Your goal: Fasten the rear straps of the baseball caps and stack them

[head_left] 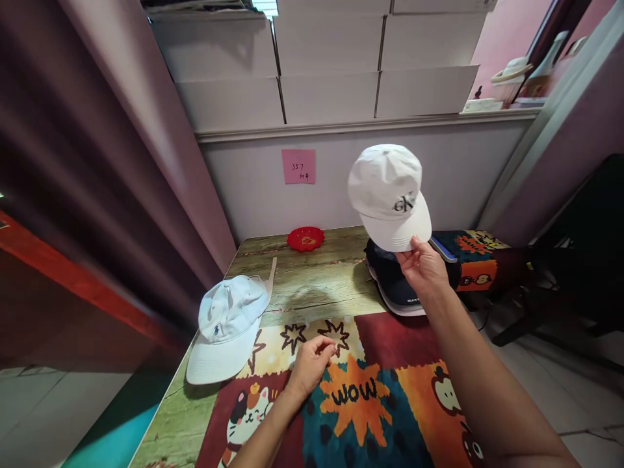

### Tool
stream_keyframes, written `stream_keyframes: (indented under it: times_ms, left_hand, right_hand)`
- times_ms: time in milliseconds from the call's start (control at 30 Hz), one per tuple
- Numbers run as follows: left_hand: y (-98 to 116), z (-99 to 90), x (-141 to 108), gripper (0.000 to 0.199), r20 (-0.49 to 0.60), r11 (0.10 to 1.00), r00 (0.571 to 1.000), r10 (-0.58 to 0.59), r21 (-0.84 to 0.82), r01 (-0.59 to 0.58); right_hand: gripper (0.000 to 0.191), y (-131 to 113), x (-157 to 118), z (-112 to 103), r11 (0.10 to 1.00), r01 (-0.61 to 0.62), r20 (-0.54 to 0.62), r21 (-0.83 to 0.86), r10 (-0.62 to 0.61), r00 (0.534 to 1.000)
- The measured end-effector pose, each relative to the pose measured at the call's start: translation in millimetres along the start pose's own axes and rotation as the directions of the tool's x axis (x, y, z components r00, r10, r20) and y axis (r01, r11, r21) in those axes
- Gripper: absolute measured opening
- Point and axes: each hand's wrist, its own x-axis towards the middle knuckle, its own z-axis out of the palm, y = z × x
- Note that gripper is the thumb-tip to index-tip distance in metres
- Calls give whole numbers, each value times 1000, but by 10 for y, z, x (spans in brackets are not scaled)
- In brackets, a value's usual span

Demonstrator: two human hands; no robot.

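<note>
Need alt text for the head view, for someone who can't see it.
Right hand holds a white cap with dark lettering by its brim above dark caps; left hand is over the patterned cloth, empty. Another white cap sits on the table's left.

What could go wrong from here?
The right hand has the raised white cap only by its brim, so the crown could tip or swing. Lowered straight down, it would probably land on the dark cap beneath and might knock it. The other white cap sits at the table's left edge with its brim near the rim, so a stray bump could push it off.
</note>
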Motion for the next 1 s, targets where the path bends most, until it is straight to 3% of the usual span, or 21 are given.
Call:
stream_keyframes:
  times_ms: [100, 233, 333, 433, 567, 700, 833, 900, 1000]
  left_hand:
    - [-167, 11, -75, 25, -73, 994, 994, 77, 82, -71]
    - [-141, 9, -73, 24, -56, 988, 993, 102, 126, -94]
    - [-133, 15, -58, 24, -48, 984, 993, 111, 148, -103]
    - [-168, 14, -61, 23, -54, 983, 991, 119, 149, -110]
    - [-214, 8, -65, 23, -43, 980, 989, 141, 150, -133]
    - [-225, 10, -59, 23, -36, 976, 987, 154, 159, -146]
    - [-207, 8, -66, 24, -50, 980, 988, 143, 148, -134]
    - [-196, 5, -74, 24, -51, 981, 989, 140, 140, -132]
    - [-193, 1, -77, 24, -48, 984, 990, 131, 130, -123]
  right_hand:
    - [31, 72, 171, -492, 997, -24, -291, -77, 1, 957]
    - [32, 247, 70, -1056, 988, -91, -373, -124, 39, 927]
    - [31, 292, 2, -1218, 986, -107, -394, -126, 50, 918]
    - [28, 260, 8, -1225, 987, -114, -389, -109, 63, 919]
    - [26, 139, 78, -1095, 996, -90, -293, -28, 78, 953]
    - [24, -37, 274, -746, 997, -73, -201, -11, 69, 977]
    - [21, -150, 529, -403, 996, -85, -182, -4, 83, 980]
    - [19, -134, 586, -397, 995, -98, -195, -30, 91, 977]
    - [20, -32, 509, -666, 989, -118, -248, -94, 91, 964]
